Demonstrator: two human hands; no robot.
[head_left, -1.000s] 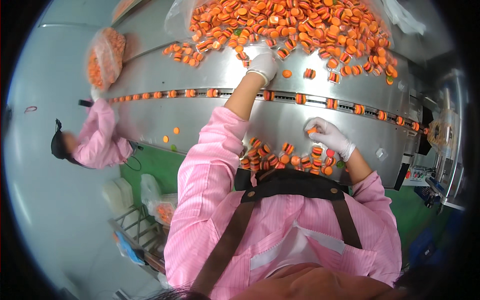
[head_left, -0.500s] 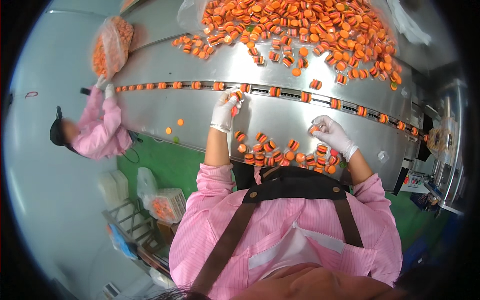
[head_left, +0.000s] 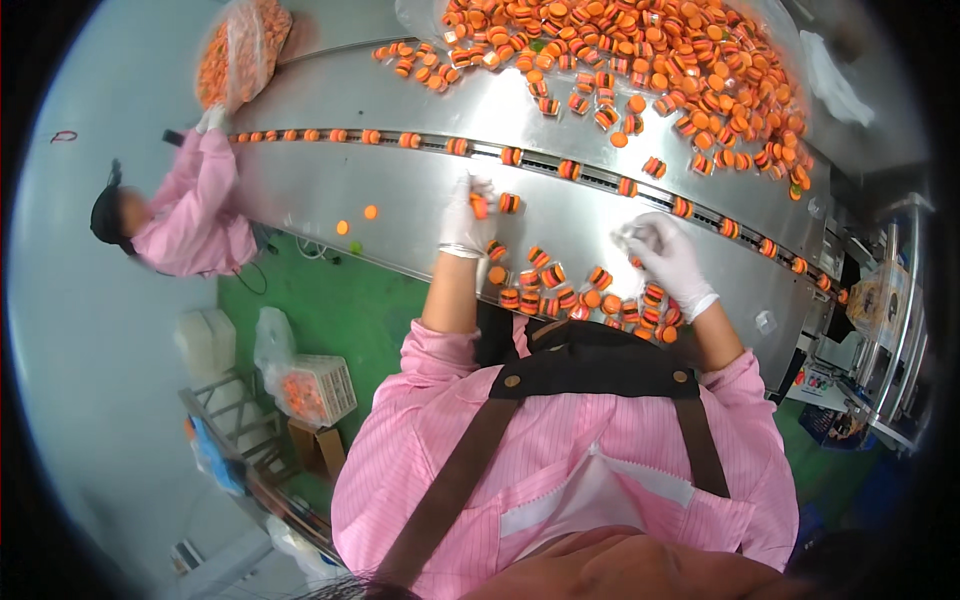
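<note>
My left hand [head_left: 463, 218], in a white glove, is closed on a small orange round piece [head_left: 479, 206] just on the near side of the narrow track [head_left: 590, 178] that carries a single row of such pieces. My right hand [head_left: 668, 258], also gloved, pinches something small and orange at its fingertips above a small heap of orange pieces [head_left: 575, 296] lying at the near edge of the steel table [head_left: 330, 190]. A big pile of the same pieces [head_left: 650, 60] covers the far side of the table.
At the left a co-worker in a pink coat [head_left: 190, 215] reaches to the track's end, beside a clear bag of orange pieces [head_left: 240, 50]. Two loose pieces [head_left: 356, 220] lie on the steel. Below are a green floor, a crate [head_left: 315, 390] and machinery [head_left: 880, 330] at right.
My left hand has drawn back from the edge of the big pile to the near side of the track, with a piece in it. My right hand has hardly moved.
</note>
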